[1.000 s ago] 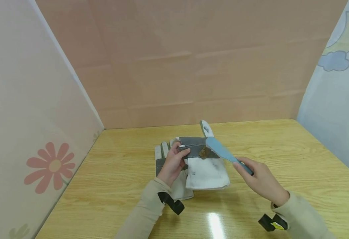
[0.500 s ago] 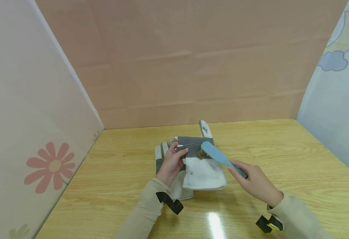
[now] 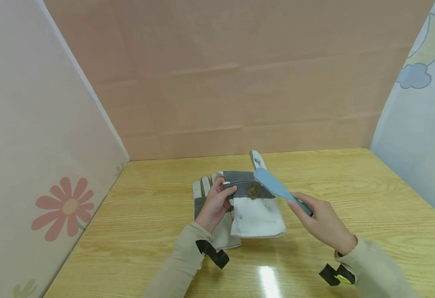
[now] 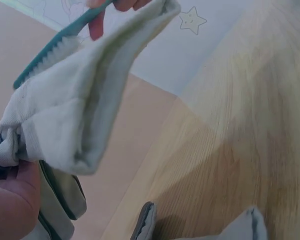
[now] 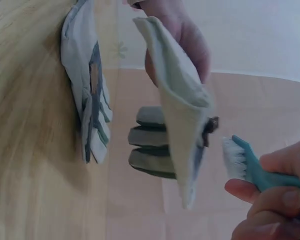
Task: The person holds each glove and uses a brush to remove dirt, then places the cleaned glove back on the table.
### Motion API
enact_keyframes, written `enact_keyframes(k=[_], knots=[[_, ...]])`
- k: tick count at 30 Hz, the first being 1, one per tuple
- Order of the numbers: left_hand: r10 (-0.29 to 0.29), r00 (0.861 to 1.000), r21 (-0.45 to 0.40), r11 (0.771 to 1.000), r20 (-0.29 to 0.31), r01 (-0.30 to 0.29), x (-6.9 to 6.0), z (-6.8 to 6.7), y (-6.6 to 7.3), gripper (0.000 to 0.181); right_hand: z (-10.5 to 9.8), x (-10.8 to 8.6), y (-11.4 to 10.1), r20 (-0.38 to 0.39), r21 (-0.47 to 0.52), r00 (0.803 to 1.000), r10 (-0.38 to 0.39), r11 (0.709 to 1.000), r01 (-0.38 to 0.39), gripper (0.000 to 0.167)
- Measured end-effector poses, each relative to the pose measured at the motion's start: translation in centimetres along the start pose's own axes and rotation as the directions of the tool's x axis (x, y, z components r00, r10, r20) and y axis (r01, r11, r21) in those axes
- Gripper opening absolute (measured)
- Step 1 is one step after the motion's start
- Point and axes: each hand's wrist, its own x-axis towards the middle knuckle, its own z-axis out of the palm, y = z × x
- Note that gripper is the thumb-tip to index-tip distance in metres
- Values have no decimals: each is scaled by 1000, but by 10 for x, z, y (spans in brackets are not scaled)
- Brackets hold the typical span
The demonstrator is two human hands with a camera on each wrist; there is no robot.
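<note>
My left hand (image 3: 214, 203) pinches a white and grey work glove (image 3: 257, 216) by its side, thumb on top, and holds it above the table. A brown clump (image 3: 253, 191) sticks to the glove's grey band, and dark smudges mark its white cloth. In my right hand (image 3: 322, 219) is a blue brush (image 3: 274, 184), gripped by its handle. White bristles (image 5: 233, 158) face the glove, with a small gap between them and the clump in the right wrist view. A second glove (image 3: 225, 234) lies beneath, partly hidden by my left hand and the held glove.
The wooden table (image 3: 146, 248) spreads out on all sides of the gloves. A brown-pink panel (image 3: 240, 82) stands behind it. Pale walls with a flower (image 3: 68, 207) and a moon (image 3: 431, 39) flank it left and right.
The brush dipped left and down over the brown clump, then came back up and right. The held glove shifted slightly left and back. My left hand keeps its hold.
</note>
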Motion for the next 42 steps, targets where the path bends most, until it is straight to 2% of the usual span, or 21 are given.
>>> enact_keyframes(k=[4, 9, 16, 20, 23, 28, 31, 34, 42], knots=[[-3, 1000, 1, 1000, 14, 3, 0, 1, -1, 22, 7, 0, 0, 43, 13, 999, -10, 1000, 10, 27], [10, 1000, -12, 1000, -22, -10, -1, -1, 1, 21, 10, -5, 3, 61, -6, 998, -14, 1000, 15, 26], [4, 1000, -4, 1000, -11, -4, -1, -1, 3, 21, 5, -11, 8, 91, -38, 995, 46, 998, -43, 32], [17, 999, -21, 1000, -33, -17, 0, -3, 5, 19, -1, -14, 8, 73, -56, 997, 29, 998, -25, 29], [30, 998, -26, 999, -57, -32, 1, -5, 7, 19, -4, -13, 7, 23, -50, 1000, 10, 999, -8, 23], [23, 999, -7, 1000, -22, -23, 1, -1, 6, 20, 0, -6, 0, -32, 9, 997, -69, 998, 69, 19], [8, 1000, -1, 1000, 3, -8, 0, 1, 3, 20, 8, -3, -3, -20, 22, 990, -138, 990, 139, 21], [-8, 1000, 3, 1000, 9, 8, 0, 1, 1, 21, 14, -2, -3, 2, -3, 985, -171, 985, 171, 24], [6, 1000, -35, 999, -5, -6, 2, -4, 3, 18, 10, -11, 10, 25, -38, 989, -144, 989, 145, 27]])
